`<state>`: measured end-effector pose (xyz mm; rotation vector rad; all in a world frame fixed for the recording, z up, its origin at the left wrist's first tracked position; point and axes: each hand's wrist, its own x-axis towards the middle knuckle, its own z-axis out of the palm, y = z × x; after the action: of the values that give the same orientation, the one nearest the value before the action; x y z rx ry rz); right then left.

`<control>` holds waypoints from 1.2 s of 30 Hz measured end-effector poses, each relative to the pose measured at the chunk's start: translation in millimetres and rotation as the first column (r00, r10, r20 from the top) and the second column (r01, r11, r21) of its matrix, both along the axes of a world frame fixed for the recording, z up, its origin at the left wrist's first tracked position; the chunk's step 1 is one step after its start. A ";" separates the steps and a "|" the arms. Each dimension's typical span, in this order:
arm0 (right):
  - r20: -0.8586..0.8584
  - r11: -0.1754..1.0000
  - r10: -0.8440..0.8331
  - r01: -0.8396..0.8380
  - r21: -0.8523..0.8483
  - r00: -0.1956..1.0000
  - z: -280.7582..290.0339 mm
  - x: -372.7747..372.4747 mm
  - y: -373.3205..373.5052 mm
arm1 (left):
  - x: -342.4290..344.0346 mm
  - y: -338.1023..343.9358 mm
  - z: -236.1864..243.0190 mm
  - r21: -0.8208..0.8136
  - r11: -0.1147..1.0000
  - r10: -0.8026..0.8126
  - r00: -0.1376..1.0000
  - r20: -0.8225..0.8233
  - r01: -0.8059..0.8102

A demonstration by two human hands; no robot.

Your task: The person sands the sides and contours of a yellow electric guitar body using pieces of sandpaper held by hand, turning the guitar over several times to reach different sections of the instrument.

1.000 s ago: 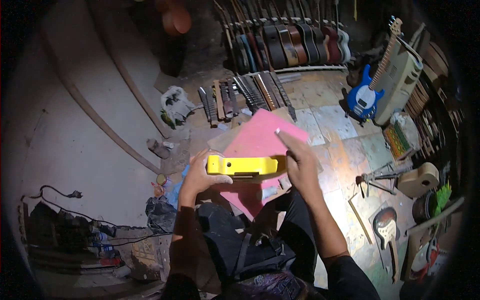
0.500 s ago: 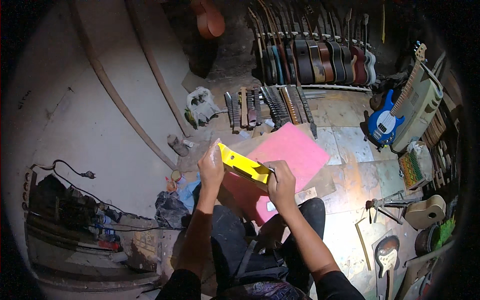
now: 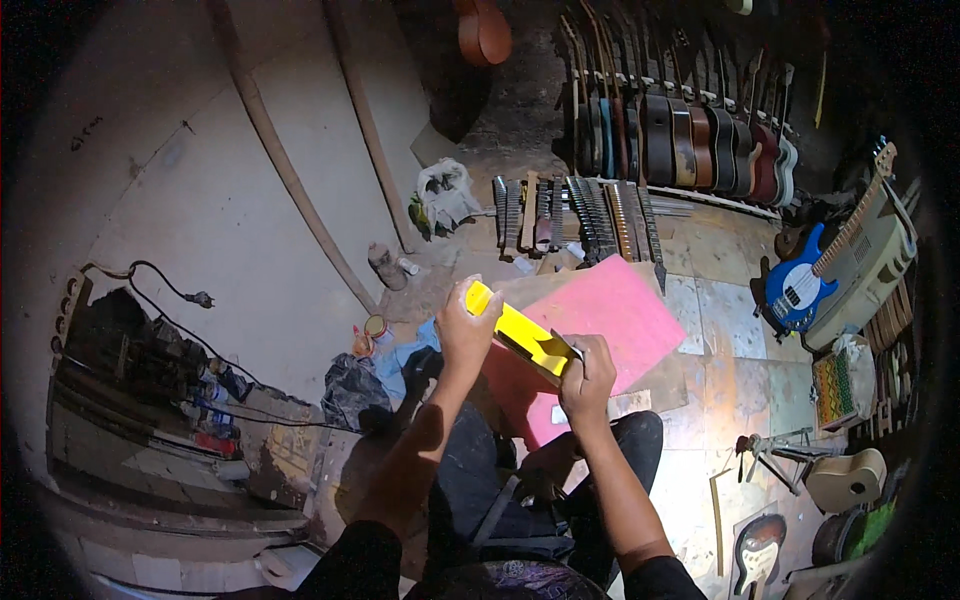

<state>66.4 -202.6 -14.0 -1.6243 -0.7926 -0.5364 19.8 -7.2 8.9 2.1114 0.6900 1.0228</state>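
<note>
Holding: both my hands grip one long yellow piece [image 3: 520,336], which slants from 10 o'clock down to 4 o'clock above my lap.
Left hand: my left hand [image 3: 466,330] is wrapped round the upper end, fingers curled tight on it, thumb side toward me.
Right hand: my right hand [image 3: 588,380] clamps the lower end, fingers folded over the top edge; whether a small grey thing sits under them I cannot tell.
Yellow piece: lifted clear of the floor, with its upper end at 11 o'clock from my right hand.
Pink sheet [image 3: 620,320]: flat on the floor just behind the yellow piece, at 1 o'clock from my hands.
Guitar necks [image 3: 575,210]: a row lying on the floor at 12 o'clock, well beyond the sheet.
Blue guitar [image 3: 800,290]: leaning at 3 o'clock, well apart from me.
Legs: dark trousers [image 3: 500,490] at 6 o'clock, below my forearms.
</note>
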 end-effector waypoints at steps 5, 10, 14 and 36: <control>0.001 0.998 -0.037 0.037 0.041 0.999 -13.9 -19.5 -8.2 | 13.7 -11.9 -3.0 0.110 0.994 -0.012 0.999 0.043 0.007; -0.018 0.992 -0.102 0.103 0.078 0.995 -22.8 -32.0 -19.3 | 23.3 -15.3 -2.5 0.162 0.976 -0.161 0.985 0.069 0.148; -0.046 0.993 -0.096 0.098 0.062 0.994 -30.4 -54.4 -24.6 | 23.4 -13.7 -8.8 0.050 0.961 -0.276 0.959 0.065 0.273; -0.072 0.959 0.178 -0.190 -0.209 0.981 -60.2 -127.2 -22.6 | 18.7 -42.6 -10.6 -0.092 0.656 -0.719 0.657 0.229 0.749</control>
<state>-60.7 -225.2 -74.2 -1.7325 -0.9786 -0.2815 38.4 -49.9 -1.8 1.8312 -0.1954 0.6223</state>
